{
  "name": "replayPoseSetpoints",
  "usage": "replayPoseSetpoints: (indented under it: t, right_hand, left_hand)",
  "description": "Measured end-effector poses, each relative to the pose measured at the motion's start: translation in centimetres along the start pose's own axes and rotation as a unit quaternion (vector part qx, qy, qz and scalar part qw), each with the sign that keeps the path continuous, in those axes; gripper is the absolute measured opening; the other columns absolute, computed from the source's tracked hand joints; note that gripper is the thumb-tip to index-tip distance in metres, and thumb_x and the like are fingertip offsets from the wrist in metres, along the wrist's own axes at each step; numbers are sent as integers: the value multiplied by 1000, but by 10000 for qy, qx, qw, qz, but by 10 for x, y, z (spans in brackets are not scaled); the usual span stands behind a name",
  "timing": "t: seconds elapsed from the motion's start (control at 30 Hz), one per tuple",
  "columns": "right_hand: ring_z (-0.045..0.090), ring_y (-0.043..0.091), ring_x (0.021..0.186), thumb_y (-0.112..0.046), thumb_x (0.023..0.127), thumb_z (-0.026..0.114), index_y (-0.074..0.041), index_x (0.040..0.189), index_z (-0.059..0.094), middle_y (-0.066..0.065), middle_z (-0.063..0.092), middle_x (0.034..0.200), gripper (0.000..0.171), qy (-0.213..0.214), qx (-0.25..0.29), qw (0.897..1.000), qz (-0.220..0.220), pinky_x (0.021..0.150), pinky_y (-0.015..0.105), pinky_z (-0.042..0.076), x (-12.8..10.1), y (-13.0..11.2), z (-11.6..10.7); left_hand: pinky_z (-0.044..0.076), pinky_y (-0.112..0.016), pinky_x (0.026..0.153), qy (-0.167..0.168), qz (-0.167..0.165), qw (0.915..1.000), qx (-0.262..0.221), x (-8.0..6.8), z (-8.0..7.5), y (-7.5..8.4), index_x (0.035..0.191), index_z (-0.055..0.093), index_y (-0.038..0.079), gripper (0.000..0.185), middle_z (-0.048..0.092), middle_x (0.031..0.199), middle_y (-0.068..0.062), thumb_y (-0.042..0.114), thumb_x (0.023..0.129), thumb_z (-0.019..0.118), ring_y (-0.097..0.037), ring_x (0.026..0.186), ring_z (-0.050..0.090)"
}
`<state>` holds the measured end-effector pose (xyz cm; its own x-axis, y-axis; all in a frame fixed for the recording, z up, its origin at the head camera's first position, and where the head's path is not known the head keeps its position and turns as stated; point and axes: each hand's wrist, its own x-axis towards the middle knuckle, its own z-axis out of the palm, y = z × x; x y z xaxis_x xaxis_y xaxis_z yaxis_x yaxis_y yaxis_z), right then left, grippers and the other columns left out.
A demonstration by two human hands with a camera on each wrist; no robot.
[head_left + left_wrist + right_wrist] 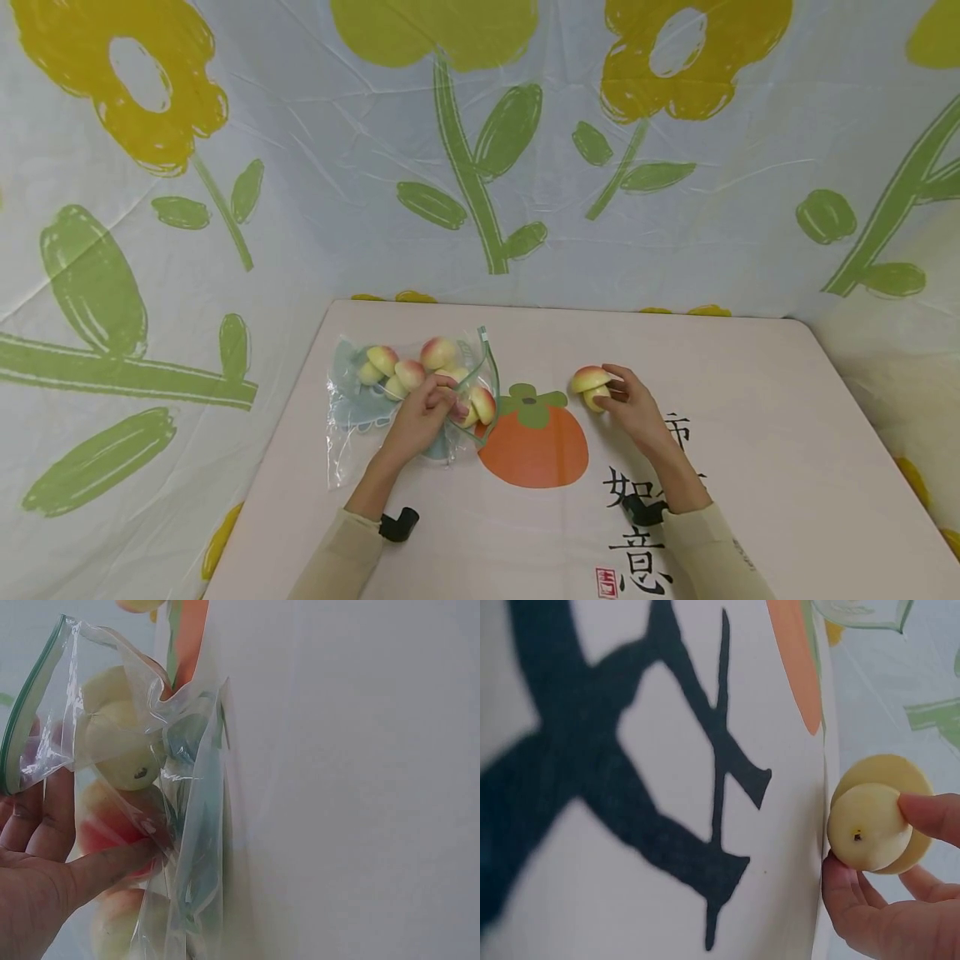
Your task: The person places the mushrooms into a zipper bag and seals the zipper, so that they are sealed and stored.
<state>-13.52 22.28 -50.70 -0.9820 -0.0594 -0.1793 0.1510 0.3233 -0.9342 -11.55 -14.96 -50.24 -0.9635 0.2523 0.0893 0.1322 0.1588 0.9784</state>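
My right hand [633, 408] holds a toy mushroom [591, 386] with a yellow cap blushed red and a pale stem, to the right of the printed persimmon. In the right wrist view thumb and fingers grip the mushroom [870, 825], its stem end facing the camera. On the left lies a clear zip bag [345, 467] with a green zip strip, holding several similar mushrooms [411, 375]. My left hand [422, 417] grips the bag near its mouth. In the left wrist view the thumb presses the film over a reddish cap, with the other fingers by the green strip [30, 697].
The pale table cover [780, 433] carries a printed orange persimmon [536, 454] and black characters [639, 562]. A cloth [300, 150] with yellow flowers and green leaves hangs behind and at both sides.
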Motion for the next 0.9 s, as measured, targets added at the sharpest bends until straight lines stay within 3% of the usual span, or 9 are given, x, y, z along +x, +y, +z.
replayPoseSetpoints:
  t: [0.17,0.6,0.9]
  right_hand:
    - [44,46,130,-3,96,65,-3,152,33,32,42,143,65,-10,173,9998,-104,106,57,35,1,-1,3]
    - [50,45,125,-2,95,66,-3,151,37,31,47,139,63,-294,351,9981,-419,92,36,49,9,-20,25]
    - [52,44,122,0,94,66,-2,149,40,30,48,138,61,-426,553,9961,-535,92,37,49,16,-33,44]
  left_hand:
    - [56,-34,81,29,5,10000,0,0,0,0,119,54,5,17,73,85,-8,2,103,51,-23,80,73]
    - [55,-34,83,28,-28,10000,89,0,0,0,119,54,7,17,73,86,-7,2,103,50,-22,80,72]
    - [55,-34,82,11,-20,10000,82,0,0,1,119,54,7,17,73,86,-7,2,103,50,-22,81,72]
